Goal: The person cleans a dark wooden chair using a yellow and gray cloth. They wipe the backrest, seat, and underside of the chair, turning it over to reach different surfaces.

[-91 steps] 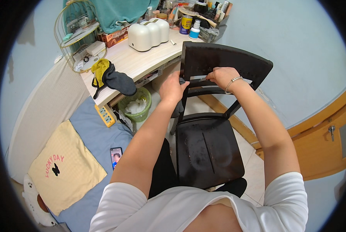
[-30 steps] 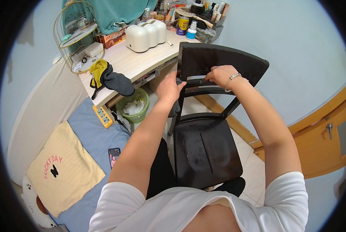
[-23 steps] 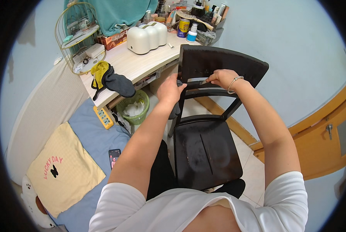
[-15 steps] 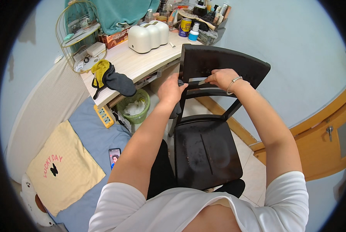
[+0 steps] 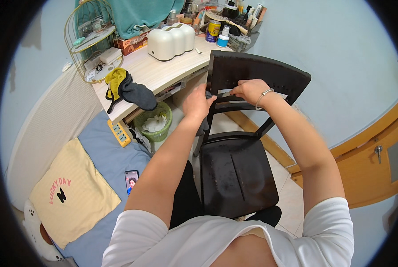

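Observation:
A dark brown wooden chair (image 5: 237,178) faces me, its slatted backrest (image 5: 257,71) at the far side. Against the backrest's left post, my left hand (image 5: 196,103) is closed on a dark grey cloth (image 5: 202,128), which shows at the thumb and hangs below the hand. The cloth's full shape is hidden. My right hand (image 5: 251,90), with a bracelet at the wrist, is in front of the upper slats, fingers pinched together. Whether the pale strip at its fingertips is something held or a gap between slats, I cannot tell.
On the desk (image 5: 181,69) lies a dark grey and yellow cloth bundle (image 5: 130,91), near a white box (image 5: 170,42) and several bottles. A green wastebasket (image 5: 156,129) stands beneath. A phone (image 5: 131,180), yellow power strip (image 5: 119,132) and cream cushion (image 5: 74,191) lie left.
My right hand has shifted slightly left along the backrest, toward my left hand. The left hand and the chair look unchanged.

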Motion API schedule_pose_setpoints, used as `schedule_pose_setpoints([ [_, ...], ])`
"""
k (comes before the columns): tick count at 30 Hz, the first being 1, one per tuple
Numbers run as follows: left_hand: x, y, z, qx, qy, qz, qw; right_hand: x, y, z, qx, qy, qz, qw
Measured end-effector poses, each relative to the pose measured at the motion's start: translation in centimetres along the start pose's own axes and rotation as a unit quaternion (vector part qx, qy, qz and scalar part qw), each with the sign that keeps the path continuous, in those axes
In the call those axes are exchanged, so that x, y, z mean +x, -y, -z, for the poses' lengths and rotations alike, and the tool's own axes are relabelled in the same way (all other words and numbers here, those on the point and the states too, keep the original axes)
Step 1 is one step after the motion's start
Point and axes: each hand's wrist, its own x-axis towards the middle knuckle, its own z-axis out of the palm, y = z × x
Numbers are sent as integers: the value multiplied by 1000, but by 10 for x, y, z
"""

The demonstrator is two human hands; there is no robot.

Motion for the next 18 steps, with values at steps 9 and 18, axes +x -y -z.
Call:
schedule_pose_setpoints([
  [9, 0, 3, -1, -6, -3, -7, 1000, -43, -25, -24, 11, -106, -96, 990],
  [18, -2, 0, 1, -2, -5, -6, 1000, -25, -19, -26, 34, -61, -57, 996],
])
